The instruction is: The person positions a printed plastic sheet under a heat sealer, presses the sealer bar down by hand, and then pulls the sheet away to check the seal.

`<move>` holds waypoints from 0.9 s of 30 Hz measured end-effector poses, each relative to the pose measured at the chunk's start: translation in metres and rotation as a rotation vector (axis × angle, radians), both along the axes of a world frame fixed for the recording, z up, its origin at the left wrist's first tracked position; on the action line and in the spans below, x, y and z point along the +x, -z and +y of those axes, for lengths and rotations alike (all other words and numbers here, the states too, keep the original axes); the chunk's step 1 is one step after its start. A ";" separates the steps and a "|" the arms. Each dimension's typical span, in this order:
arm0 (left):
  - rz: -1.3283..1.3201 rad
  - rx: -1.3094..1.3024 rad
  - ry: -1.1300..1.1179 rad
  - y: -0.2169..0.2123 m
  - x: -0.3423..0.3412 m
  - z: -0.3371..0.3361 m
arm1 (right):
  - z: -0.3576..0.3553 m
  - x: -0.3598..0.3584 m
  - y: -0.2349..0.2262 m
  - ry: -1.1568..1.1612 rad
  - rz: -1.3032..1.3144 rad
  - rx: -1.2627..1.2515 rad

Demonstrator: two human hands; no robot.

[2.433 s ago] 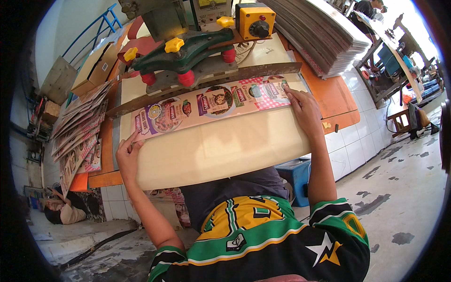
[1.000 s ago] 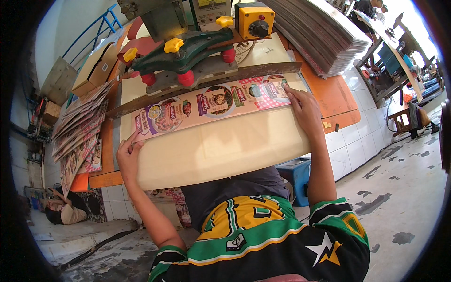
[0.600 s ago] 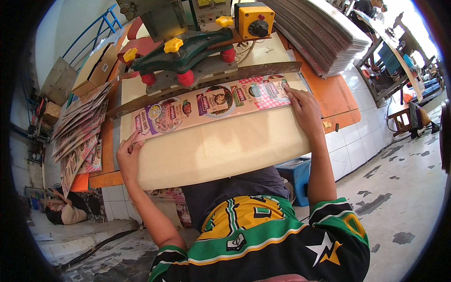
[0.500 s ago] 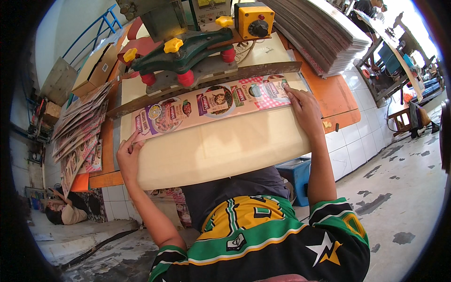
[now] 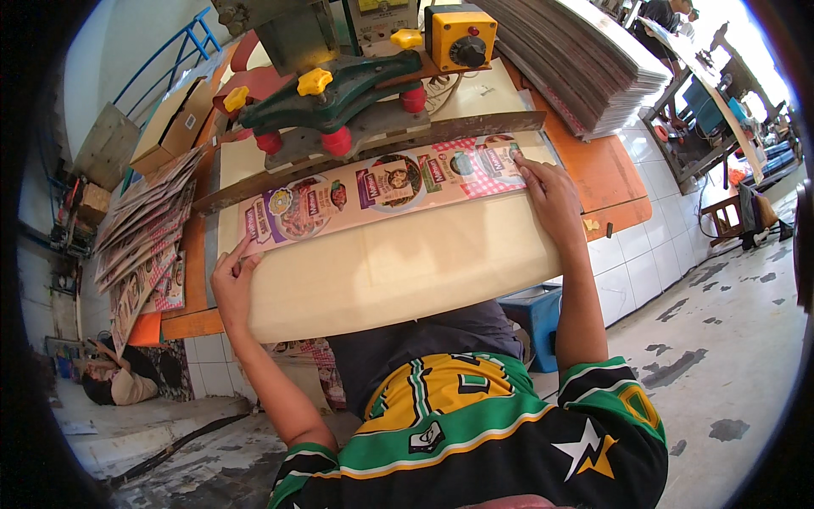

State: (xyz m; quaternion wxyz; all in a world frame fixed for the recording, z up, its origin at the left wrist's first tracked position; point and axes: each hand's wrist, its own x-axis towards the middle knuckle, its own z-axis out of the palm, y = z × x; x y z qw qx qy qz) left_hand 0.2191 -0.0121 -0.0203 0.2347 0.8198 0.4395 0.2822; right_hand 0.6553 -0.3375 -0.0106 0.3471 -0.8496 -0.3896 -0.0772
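A long printed cardboard strip (image 5: 346, 217) with pictures of food lies across a cream sheet-covered board (image 5: 398, 276) in front of me. Its far long edge runs along a rusty metal straightedge (image 5: 483, 127). At the strip's left end, my left hand (image 5: 232, 278) grips the near corner, index finger stretched over the print and thumb bent. My right hand (image 5: 549, 191) holds the right end, fingers on top near the corner. Just beyond the straightedge stands a press with a dark green clamp frame (image 5: 360, 92), yellow knobs and red feet.
Several similar printed strips (image 5: 140, 246) are piled on the left beside an open cardboard box (image 5: 170, 127). A tall stack of boards (image 5: 568, 68) stands at the back right, near a yellow control box (image 5: 459, 41). A blue bin (image 5: 536, 327) is below the table. Other people are farther off.
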 end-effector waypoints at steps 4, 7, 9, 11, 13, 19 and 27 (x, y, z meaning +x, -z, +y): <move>0.002 0.001 -0.022 0.001 0.002 -0.001 | -0.001 0.000 0.001 0.001 -0.002 0.015; 0.000 0.003 -0.021 0.001 0.002 -0.001 | -0.001 0.000 0.001 0.003 -0.004 0.010; 0.001 0.004 -0.015 0.001 0.001 0.000 | 0.000 0.002 0.003 0.003 -0.005 0.004; -0.001 0.007 -0.012 0.001 0.000 0.000 | 0.000 0.003 0.005 0.004 -0.008 0.004; -0.003 0.007 -0.013 0.001 0.001 0.000 | 0.000 0.003 0.005 -0.001 -0.006 0.008; -0.003 0.000 -0.017 -0.001 0.002 -0.002 | -0.001 0.002 0.003 0.006 -0.011 0.005; 0.025 0.019 -0.017 -0.001 0.003 -0.002 | 0.000 0.002 0.003 0.006 -0.008 0.004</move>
